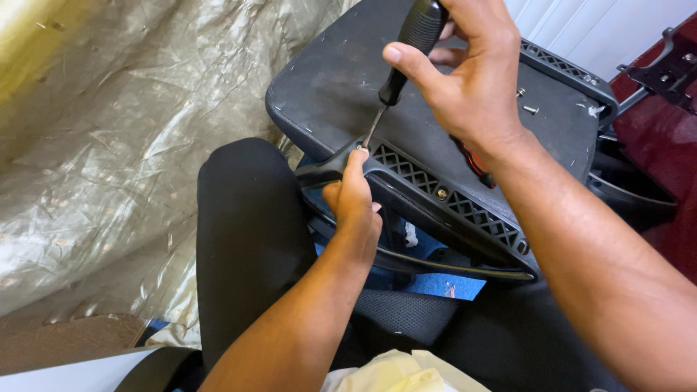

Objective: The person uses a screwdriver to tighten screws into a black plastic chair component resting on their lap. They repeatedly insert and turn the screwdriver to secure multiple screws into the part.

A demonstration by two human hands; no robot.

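Head view: screwdriver (406, 54) top cropped (tip obscured).

two hands (465, 80), one screwdriver (406, 51), one chair seat (341, 80), two loose screws (530, 109)

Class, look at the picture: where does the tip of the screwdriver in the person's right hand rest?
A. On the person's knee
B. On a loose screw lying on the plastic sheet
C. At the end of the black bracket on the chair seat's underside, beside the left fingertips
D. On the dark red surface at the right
C: the screwdriver, gripped by the right hand, meets the black bracket on the chair seat right at the left hand.
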